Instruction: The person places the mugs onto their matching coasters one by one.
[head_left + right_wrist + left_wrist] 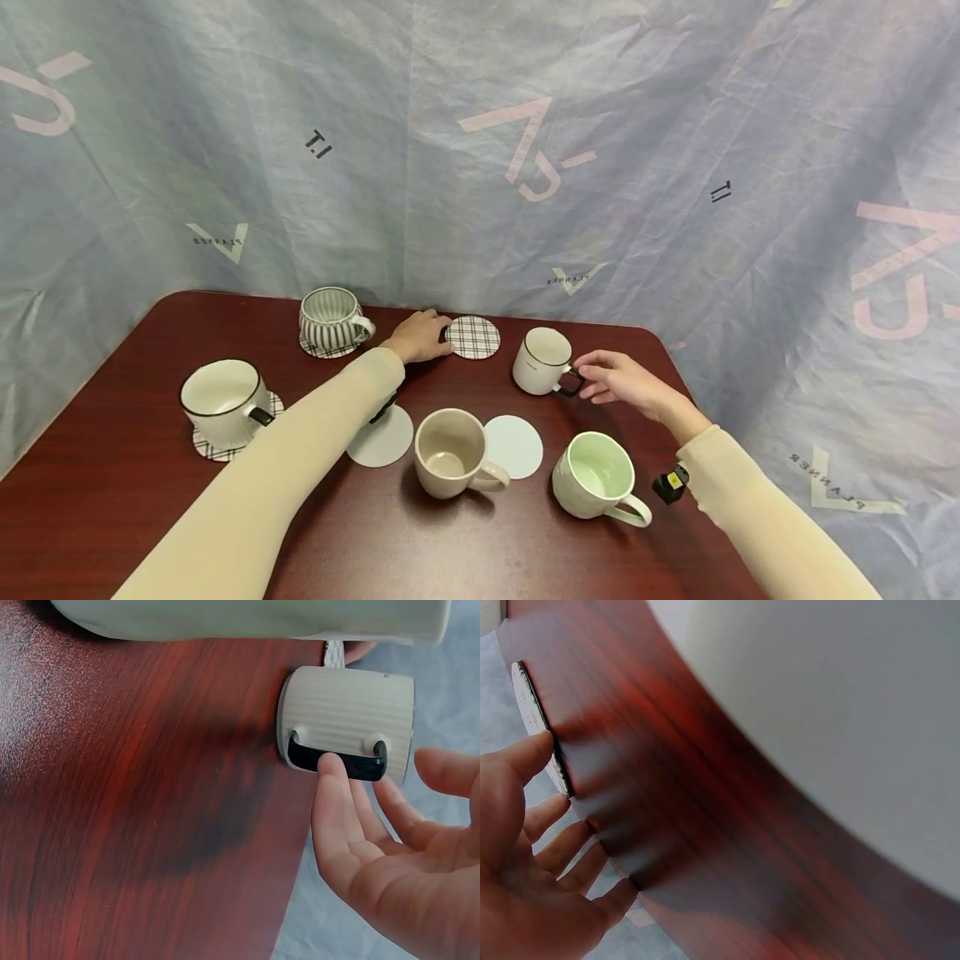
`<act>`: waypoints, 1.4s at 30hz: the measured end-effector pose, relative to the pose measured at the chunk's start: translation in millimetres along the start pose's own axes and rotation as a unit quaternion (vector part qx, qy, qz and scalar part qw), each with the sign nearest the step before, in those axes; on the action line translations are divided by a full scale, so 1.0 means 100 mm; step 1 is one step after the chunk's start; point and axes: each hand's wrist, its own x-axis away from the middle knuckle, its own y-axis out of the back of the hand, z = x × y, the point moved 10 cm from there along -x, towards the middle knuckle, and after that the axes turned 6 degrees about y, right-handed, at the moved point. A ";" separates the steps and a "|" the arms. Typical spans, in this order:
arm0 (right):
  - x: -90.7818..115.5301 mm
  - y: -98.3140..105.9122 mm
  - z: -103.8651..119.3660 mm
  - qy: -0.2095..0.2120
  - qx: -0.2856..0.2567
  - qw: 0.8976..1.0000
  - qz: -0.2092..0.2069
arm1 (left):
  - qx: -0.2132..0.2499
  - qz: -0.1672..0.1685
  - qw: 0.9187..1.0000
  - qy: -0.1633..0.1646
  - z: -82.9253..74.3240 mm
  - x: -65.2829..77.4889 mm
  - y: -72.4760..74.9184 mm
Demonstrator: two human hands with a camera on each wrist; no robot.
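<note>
My left hand (pixel 418 337) reaches to the back of the table, its thumb and fingertips at the left edge of a round plaid coaster (pixel 473 337). In the left wrist view the coaster (pixel 536 724) lies flat, and the fingers are spread beside it. My right hand (pixel 622 381) is at the black handle (pixel 341 761) of a white ribbed mug (pixel 537 367). Its fingertips meet the handle, while the thumb stays apart from it. The mug is upright on the bare table, right of the plaid coaster.
A striped mug (pixel 327 321) and a black-rimmed white mug (pixel 221 408) stand on plaid coasters at left. Nearer are a beige mug (pixel 442 467), a pale green mug (pixel 581 492) and two plain white coasters, one left (pixel 382 442), one right (pixel 519 448). A curtain (pixel 420 208) hangs behind.
</note>
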 end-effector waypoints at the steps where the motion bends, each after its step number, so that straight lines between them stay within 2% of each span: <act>1: -0.01 -0.01 -0.02 -0.004 -0.005 1.000 0.005 | 0.001 -0.002 1.000 -0.002 0.00 0.01 0.01; 5: -0.05 -0.04 -0.10 -0.017 -0.028 0.999 0.022 | 0.001 0.000 1.000 -0.002 -0.01 0.02 0.02; 11: -0.10 -0.08 -0.21 -0.026 -0.065 0.996 0.047 | 0.003 0.014 1.000 0.005 0.03 -0.09 -0.06; 17: -0.15 -0.15 -0.24 -0.028 -0.079 0.994 0.069 | 0.008 0.018 1.000 0.009 0.03 -0.08 -0.05; 26: -0.18 -0.19 -0.22 -0.029 -0.083 0.993 0.075 | 0.008 0.016 1.000 0.010 0.04 -0.09 -0.05; 35: -0.20 -0.18 -0.26 -0.030 -0.090 0.993 0.071 | 0.003 0.009 1.000 0.007 -0.02 0.01 0.02; 42: -0.22 -0.20 -0.27 -0.029 -0.107 0.991 0.077 | 0.001 0.012 1.000 0.009 -0.01 0.01 0.01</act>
